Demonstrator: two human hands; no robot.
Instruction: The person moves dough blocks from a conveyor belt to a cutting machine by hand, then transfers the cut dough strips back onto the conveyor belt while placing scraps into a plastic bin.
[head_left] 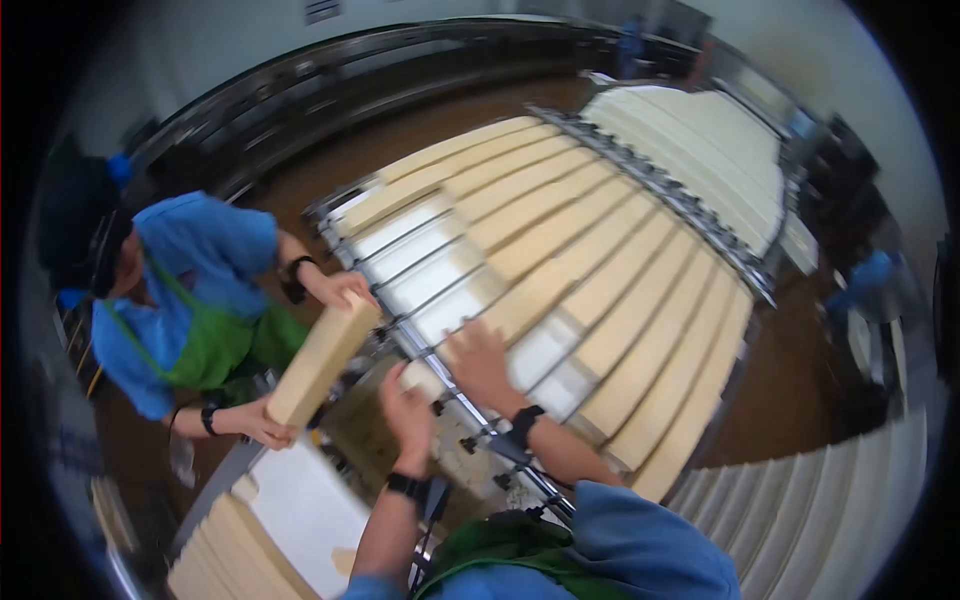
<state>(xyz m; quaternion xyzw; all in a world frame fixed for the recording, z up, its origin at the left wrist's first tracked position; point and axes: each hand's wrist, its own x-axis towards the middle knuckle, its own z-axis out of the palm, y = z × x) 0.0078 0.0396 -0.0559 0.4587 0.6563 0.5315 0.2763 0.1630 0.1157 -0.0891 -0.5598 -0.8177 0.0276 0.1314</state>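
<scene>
My left hand [407, 418] is above a tub at the front edge of a slatted table, with its fingers curled at a small pale chunk [425, 380]. Motion blur softens this grip. Just to the right, my right hand [480, 365] reaches over the table's rail with fingers spread, at the near end of a long cream-coloured strip [540, 290]. Many such strips lie side by side in lanes divided by thin dark bars. White surface [425, 295] shows in the lanes left of my right hand, and another white patch [543, 350] to its right.
At the left a co-worker in a blue shirt and green apron holds a thick cream-coloured block [325, 360] with both hands. Below lies a white board [300, 505] beside stacked cream strips [235, 555]. A metal rail [470, 410] edges the table; ridged pale panels [800, 520] stand at right.
</scene>
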